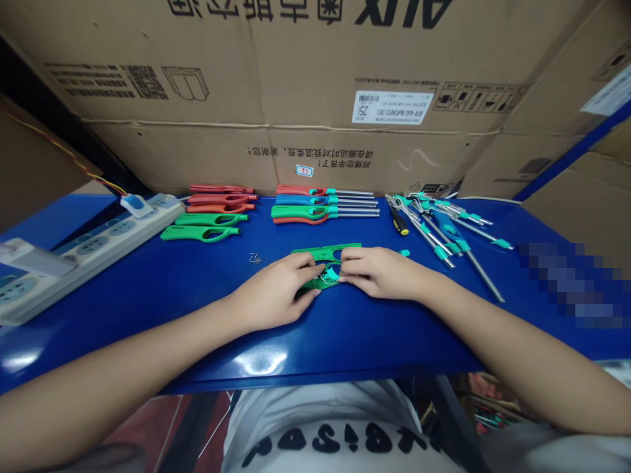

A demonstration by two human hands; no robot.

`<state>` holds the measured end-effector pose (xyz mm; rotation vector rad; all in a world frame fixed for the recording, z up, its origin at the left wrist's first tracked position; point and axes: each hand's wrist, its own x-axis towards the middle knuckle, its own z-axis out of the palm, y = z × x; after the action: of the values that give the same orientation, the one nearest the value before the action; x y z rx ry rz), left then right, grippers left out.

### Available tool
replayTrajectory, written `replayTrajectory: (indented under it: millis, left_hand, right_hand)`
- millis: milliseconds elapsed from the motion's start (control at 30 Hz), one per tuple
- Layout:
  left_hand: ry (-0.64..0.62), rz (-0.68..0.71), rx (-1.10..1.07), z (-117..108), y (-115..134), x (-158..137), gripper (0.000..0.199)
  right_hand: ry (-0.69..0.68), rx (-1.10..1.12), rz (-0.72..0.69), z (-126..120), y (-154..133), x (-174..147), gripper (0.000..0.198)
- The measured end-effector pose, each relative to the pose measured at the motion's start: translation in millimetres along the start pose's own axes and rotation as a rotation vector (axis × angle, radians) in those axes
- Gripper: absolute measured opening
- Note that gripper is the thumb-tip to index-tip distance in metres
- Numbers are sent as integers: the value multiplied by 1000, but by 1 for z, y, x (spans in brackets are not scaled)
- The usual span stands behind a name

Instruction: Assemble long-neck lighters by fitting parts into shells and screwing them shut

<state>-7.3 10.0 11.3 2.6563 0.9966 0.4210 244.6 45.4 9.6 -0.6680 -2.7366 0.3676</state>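
At the middle of the blue table, my left hand (283,292) is closed on a green lighter handle shell (313,282), thumb and fingers on its left part. My right hand (369,272) pinches a small teal part with thin white wires (331,274) at the shell's right side. Just behind my fingers lies a second green shell half (320,253), partly covered by both hands. A teal tip (405,253) shows beyond my right hand; what joins it to the part in my fingers is hidden.
Small metal screws (255,258) lie left of my hands. Red and green handle shells (207,233) and assembled lighters (300,211) line the back. Metal lighter tubes with wires (434,226) and a black-yellow screwdriver (398,222) lie right. A power strip (93,253) runs along the left; cardboard (305,131) walls the back.
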Motion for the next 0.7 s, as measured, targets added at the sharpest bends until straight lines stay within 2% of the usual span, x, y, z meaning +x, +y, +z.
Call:
replayTrajectory:
  millis: [200, 300, 500, 700]
  left_hand:
    - [4, -24, -17, 1, 0, 1, 39]
    - [7, -51, -54, 1, 0, 2, 39]
    - [52, -99, -83, -3, -1, 3, 37]
    - [99, -141, -164, -8, 0, 6, 26]
  right_hand:
    - [59, 322, 132, 2, 7, 3, 9]
    - [76, 396, 220, 3, 9, 4, 17]
    - [133, 337, 188, 5, 6, 4, 18]
    - [121, 347, 171, 3, 4, 2, 18]
